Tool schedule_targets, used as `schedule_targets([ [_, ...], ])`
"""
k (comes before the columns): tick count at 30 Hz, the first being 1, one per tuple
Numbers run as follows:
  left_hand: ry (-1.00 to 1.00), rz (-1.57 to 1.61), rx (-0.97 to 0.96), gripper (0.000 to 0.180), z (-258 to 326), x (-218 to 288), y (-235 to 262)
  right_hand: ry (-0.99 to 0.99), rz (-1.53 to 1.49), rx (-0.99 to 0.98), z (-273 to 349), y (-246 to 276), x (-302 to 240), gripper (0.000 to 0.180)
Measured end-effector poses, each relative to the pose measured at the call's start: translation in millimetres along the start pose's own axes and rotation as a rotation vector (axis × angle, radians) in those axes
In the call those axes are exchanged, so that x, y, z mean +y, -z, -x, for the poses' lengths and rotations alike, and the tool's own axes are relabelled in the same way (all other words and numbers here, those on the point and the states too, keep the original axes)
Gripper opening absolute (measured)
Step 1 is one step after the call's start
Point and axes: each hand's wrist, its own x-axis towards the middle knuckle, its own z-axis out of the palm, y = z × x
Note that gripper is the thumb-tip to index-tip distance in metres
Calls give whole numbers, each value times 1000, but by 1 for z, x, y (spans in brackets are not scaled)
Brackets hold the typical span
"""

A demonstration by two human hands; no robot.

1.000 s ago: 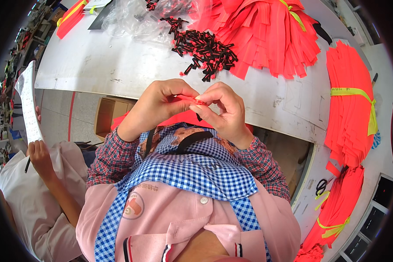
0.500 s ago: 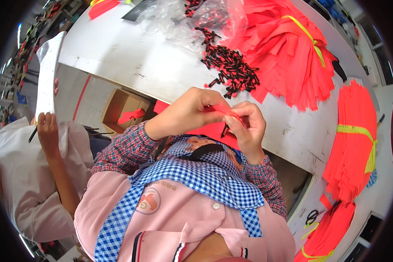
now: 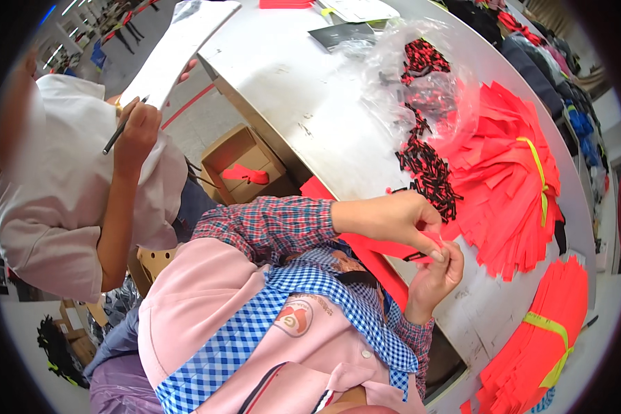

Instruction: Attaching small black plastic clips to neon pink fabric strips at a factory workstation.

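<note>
Both of my hands are up in front of my apron, close together by the table's edge. My left hand (image 3: 401,219) pinches the end of a red fabric strip (image 3: 386,247) between thumb and fingers. My right hand (image 3: 436,279) is closed on the same strip just below, its fingertips nearly touching the left thumb. A small black piece (image 3: 415,256) shows on the strip beside the fingers; its exact kind is too small to make out. The rest of the red fabric hangs down toward my lap. Beyond my hands lies a heap of small black-and-red pieces (image 3: 428,169).
A clear plastic bag (image 3: 386,76) lies by the heap on the white table (image 3: 276,76). Red strip bundles (image 3: 510,186) tied with yellow bands lie to the right, another bundle (image 3: 531,345) nearer. At left, a person in a white shirt (image 3: 83,172) holds a pen and white sheet near a cardboard box (image 3: 245,155).
My view has swung left, so the table and bundles sit differently in it. My hands still pinch the strip, the left now above the right. The other person's sheet has tilted.
</note>
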Motion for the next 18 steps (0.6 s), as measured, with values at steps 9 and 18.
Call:
schedule_targets([
  [9,10,24,-29,29,0,-18,-14,-113,-158,589,-32,15,-25,34],
  [18,330,-23,-552,27,26,-73,32,59,-82,940,-43,158,-75,50],
])
